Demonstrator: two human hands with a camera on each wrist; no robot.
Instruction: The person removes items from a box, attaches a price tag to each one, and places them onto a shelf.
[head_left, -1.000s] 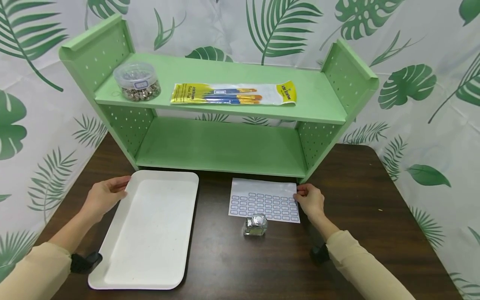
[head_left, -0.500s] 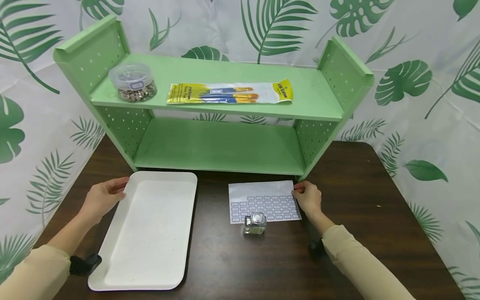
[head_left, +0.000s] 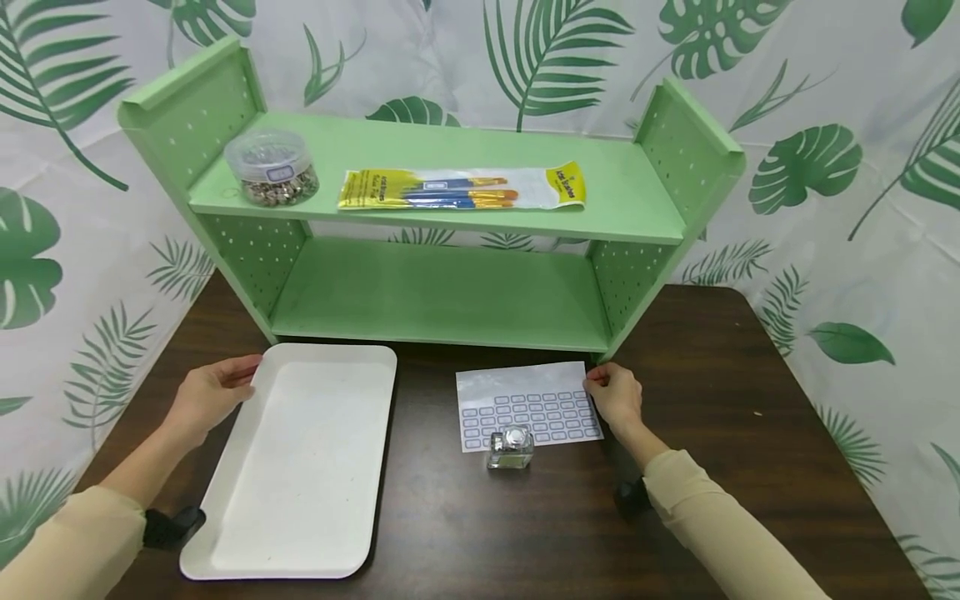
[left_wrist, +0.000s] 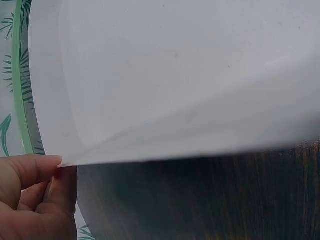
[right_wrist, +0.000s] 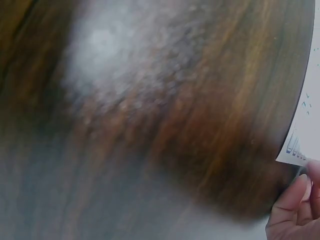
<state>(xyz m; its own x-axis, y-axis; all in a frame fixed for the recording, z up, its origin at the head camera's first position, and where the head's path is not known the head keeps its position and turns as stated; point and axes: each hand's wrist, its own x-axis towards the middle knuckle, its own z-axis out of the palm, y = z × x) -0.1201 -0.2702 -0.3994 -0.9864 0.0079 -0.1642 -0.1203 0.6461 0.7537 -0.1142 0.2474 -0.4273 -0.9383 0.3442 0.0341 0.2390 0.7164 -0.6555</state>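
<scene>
The left hand [head_left: 206, 398] holds the far left corner of a white tray [head_left: 300, 467]; in the left wrist view its grip is closed on the rim, with the thumb on top and the fingers below. The tray lies on the dark brown surface [head_left: 450, 533], in front of the left end of a green shelf [head_left: 450, 292], with its long sides running away from the person.

The right hand [head_left: 617, 396] has its grip closed on the right edge of a paper sheet [head_left: 517, 382], which it pinches between thumb and finger. The sheet lies in front of the right part of the shelf, well apart from the tray. It carries rows of small blue-framed labels, and its far part is plain white. At its near edge stands a small clear bottle [head_left: 511, 450]; it covers a bit of the sheet, but I cannot tell if they touch.

On the upper board of the shelf, a round clear jar [head_left: 273, 171] with small metallic pieces stands at the left, and a packet of brushes [head_left: 465, 188] lies flat to the right of it. Behind hangs a white cloth [head_left: 697, 150] with green leaves.
</scene>
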